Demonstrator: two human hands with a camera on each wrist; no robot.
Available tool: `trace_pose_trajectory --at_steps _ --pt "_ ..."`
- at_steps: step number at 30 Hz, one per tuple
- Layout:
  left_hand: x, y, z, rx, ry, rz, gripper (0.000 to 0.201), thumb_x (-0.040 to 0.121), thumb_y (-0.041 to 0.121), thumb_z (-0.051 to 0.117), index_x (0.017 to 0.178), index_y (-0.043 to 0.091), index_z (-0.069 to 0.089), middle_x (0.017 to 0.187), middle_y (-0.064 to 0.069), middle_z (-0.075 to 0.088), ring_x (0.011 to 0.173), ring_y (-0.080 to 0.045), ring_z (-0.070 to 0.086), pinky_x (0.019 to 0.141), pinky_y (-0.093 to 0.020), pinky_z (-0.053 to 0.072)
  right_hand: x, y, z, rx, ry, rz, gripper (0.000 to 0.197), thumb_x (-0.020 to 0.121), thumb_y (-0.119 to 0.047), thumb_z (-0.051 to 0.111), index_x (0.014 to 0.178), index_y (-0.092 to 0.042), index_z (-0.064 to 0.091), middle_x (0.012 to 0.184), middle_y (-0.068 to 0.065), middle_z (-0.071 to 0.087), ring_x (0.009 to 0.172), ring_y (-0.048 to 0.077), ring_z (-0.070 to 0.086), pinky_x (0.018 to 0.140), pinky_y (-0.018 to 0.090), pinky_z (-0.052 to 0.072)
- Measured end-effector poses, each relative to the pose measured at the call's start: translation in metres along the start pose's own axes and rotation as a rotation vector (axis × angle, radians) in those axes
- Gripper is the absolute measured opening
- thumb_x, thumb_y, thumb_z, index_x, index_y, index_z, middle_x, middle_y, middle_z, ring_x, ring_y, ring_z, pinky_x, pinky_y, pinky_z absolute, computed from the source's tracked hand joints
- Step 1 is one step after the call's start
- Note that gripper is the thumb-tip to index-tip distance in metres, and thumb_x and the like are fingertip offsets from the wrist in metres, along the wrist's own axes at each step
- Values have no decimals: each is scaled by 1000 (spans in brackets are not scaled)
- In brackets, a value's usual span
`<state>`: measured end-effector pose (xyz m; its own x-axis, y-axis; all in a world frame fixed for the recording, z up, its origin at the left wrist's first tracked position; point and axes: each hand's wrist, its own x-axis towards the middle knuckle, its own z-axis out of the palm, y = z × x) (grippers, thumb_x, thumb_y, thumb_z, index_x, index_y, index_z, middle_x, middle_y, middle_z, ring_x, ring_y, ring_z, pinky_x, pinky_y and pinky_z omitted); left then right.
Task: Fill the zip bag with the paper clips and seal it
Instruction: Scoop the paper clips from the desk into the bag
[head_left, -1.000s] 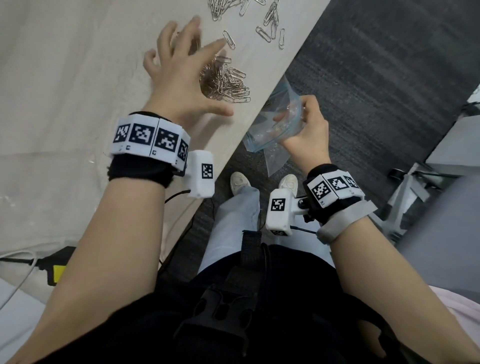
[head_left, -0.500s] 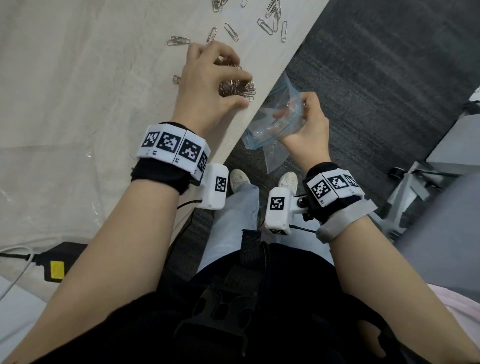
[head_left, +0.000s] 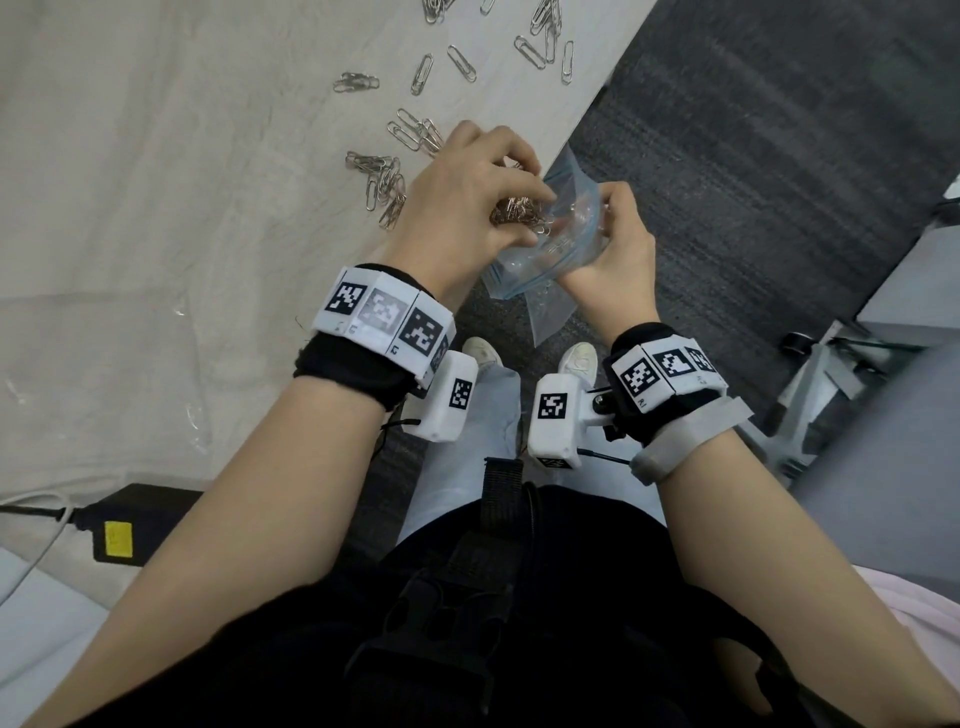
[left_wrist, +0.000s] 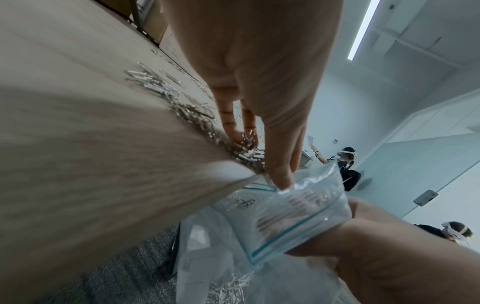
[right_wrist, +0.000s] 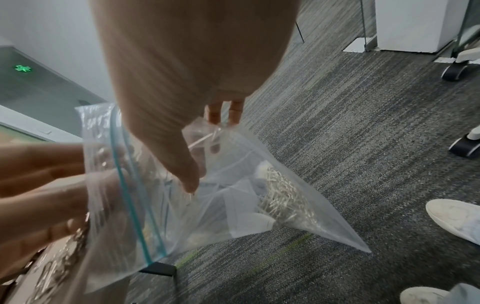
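A clear zip bag (head_left: 550, 260) with a teal zip line hangs just below the edge of the beige table (head_left: 156, 208). My right hand (head_left: 608, 228) pinches its rim and holds the mouth open. My left hand (head_left: 524, 213) is curled round a bunch of silver paper clips (head_left: 511, 210) at the table edge, right at the bag's mouth. In the left wrist view the fingertips (left_wrist: 237, 137) rest on clips and the thumb touches the bag (left_wrist: 298, 209). The right wrist view shows a heap of clips (right_wrist: 280, 201) lying in the bag's bottom (right_wrist: 233, 195).
Loose paper clips (head_left: 384, 182) lie scattered on the table beyond my left hand, more at the far edge (head_left: 540, 31). A black power adapter (head_left: 124, 525) lies at the near left. Grey carpet, my shoes (head_left: 576, 358) and a wheeled chair base (head_left: 831, 395) are below.
My left hand closed over the pile and dragged a bunch of clips to the table edge, up to the bag's mouth. The right hand kept the bag open in place.
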<state>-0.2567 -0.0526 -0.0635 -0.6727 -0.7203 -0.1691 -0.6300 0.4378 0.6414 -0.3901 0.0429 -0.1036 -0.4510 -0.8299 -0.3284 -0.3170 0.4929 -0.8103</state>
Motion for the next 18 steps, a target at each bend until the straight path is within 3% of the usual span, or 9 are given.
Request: trace_pose_trajectory --at_steps 2,5,8,10,12,14,18 --pt "-2 -1 -3 -40 28 37 46 69 37 75 112 26 65 130 3 54 103 -22 50 85 -36 46 0 -1 0 9 -3 0 41 73 -34 80 95 -28 47 91 -1 70 85 21 67 79 47 55" --pt "-6 -10 -14 -33 144 -6 56 70 49 71 121 29 59 140 3 45 107 -12 43 88 -28 41 1 0 0 7 -4 3 41 74 -29 82 96 -27 48 93 0 70 87 21 67 80 47 55" --pt "-13 -29 -32 29 214 -162 73 65 66 63 129 31 52 146 4 37 120 -12 29 101 -30 32 1 2 0 21 -9 12 39 75 -22 81 96 -26 48 93 2 70 87 20 66 80 46 56" --pt "-18 -41 -43 92 150 -293 94 56 76 59 137 33 40 151 4 25 132 -21 20 110 -38 22 2 3 0 28 -16 9 39 75 -23 80 97 -25 49 93 2 71 88 19 68 81 47 56" --pt "-22 -47 -52 126 30 -389 112 45 76 64 143 34 28 154 -1 16 138 -28 14 110 -42 15 2 3 1 32 -19 10 38 74 -25 80 97 -24 50 93 2 72 89 20 69 82 48 56" --pt "-25 -50 -58 121 -40 -411 121 36 73 68 143 34 27 150 -5 17 136 -28 15 108 -37 13 2 3 1 31 -18 8 37 75 -26 79 97 -23 50 92 2 70 87 19 67 81 48 56" --pt "-20 -44 -60 37 -33 -394 113 35 59 77 137 31 40 140 -8 26 127 -25 26 109 -28 22 1 2 2 41 -21 15 35 76 -24 77 100 -18 53 92 2 70 87 20 68 82 48 56"
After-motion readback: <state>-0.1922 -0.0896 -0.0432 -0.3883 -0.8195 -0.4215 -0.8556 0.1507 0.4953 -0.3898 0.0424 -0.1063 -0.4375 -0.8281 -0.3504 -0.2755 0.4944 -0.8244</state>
